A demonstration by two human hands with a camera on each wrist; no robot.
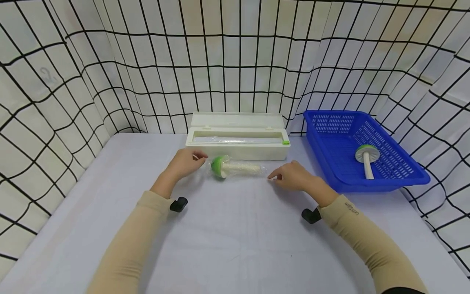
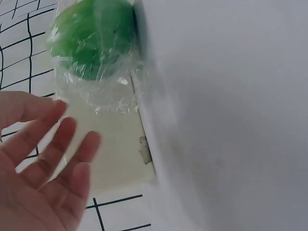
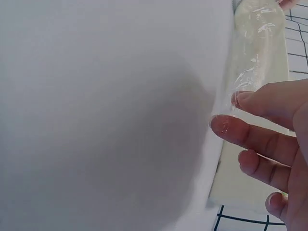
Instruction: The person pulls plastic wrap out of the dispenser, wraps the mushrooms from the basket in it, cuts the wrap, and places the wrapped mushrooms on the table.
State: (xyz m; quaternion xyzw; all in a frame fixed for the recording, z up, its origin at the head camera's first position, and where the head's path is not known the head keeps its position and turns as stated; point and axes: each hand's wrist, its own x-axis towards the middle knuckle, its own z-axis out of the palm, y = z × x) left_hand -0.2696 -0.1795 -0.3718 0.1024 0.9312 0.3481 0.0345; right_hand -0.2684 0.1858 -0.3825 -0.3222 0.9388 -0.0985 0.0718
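A toy mushroom with a green cap and pale stem lies on its side, wrapped in clear plastic film. Its cap points left. My left hand hovers just beyond the cap end, fingers loosely bent and apart from the film, as the left wrist view shows. At the stem end is my right hand. In the right wrist view, its thumb and index fingertip meet the loose film end, with a small gap between them. Behind the mushroom stands a white film dispenser box, lid up, with a film roll inside.
A blue plastic basket stands at the right; a second green-capped mushroom lies in it, unwrapped in appearance. Black wire mesh over white sheeting encloses the back and sides. A white cloth covers the table.
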